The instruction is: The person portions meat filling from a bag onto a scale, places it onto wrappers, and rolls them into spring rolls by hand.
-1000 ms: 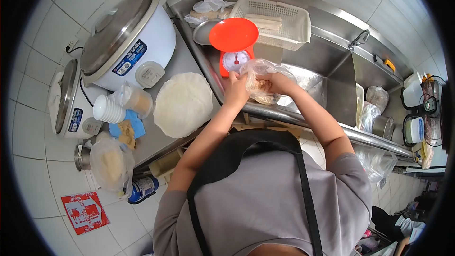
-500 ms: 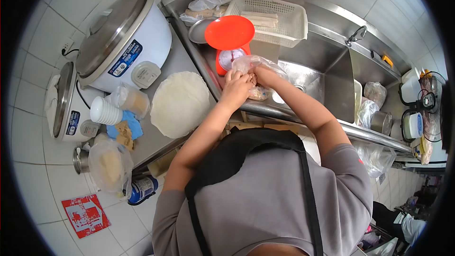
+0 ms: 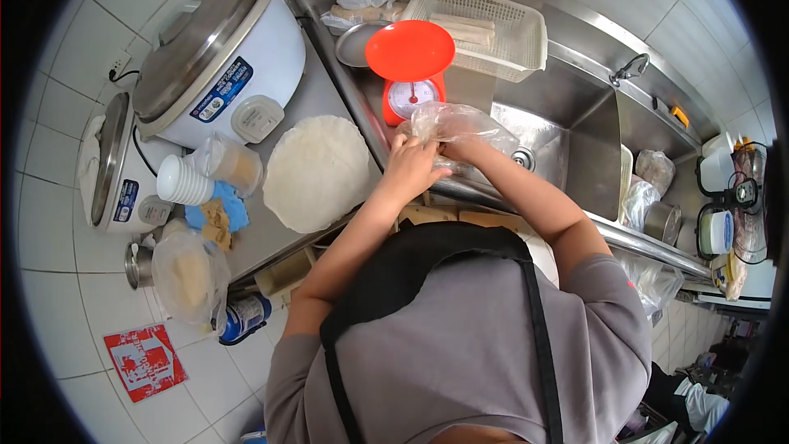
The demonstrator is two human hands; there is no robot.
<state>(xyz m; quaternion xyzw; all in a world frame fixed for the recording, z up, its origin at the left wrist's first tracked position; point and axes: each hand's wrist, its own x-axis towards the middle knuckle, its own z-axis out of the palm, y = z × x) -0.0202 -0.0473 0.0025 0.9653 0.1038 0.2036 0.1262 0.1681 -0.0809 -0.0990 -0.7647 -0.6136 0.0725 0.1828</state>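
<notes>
A clear plastic bag (image 3: pixel 460 122) is bunched between my hands at the front edge of the sink. My left hand (image 3: pixel 409 166) has its fingers closed on the bag's left side. On the other side my right hand (image 3: pixel 467 150) reaches into the bag, its fingers mostly hidden by plastic. Just behind the bag stands an orange scale (image 3: pixel 413 97) with a round orange pan (image 3: pixel 410 50) on top. Left of my left hand, a large round pale sheet (image 3: pixel 316 173) lies on the steel counter.
White basket (image 3: pixel 526 45) with pale sticks lies behind the sink (image 3: pixel 538 115). At left are two rice cookers (image 3: pixel 271 74), stacked white cups (image 3: pixel 182 181) and a blue cloth (image 3: pixel 233 205). The faucet (image 3: pixel 631 70) is at right. Part of another person (image 3: pixel 678 395) shows bottom right.
The bag's brownish contents, visible between my hands earlier, are now hidden. My left hand has shifted slightly down over the bag, and the plastic stands up more behind my hands.
</notes>
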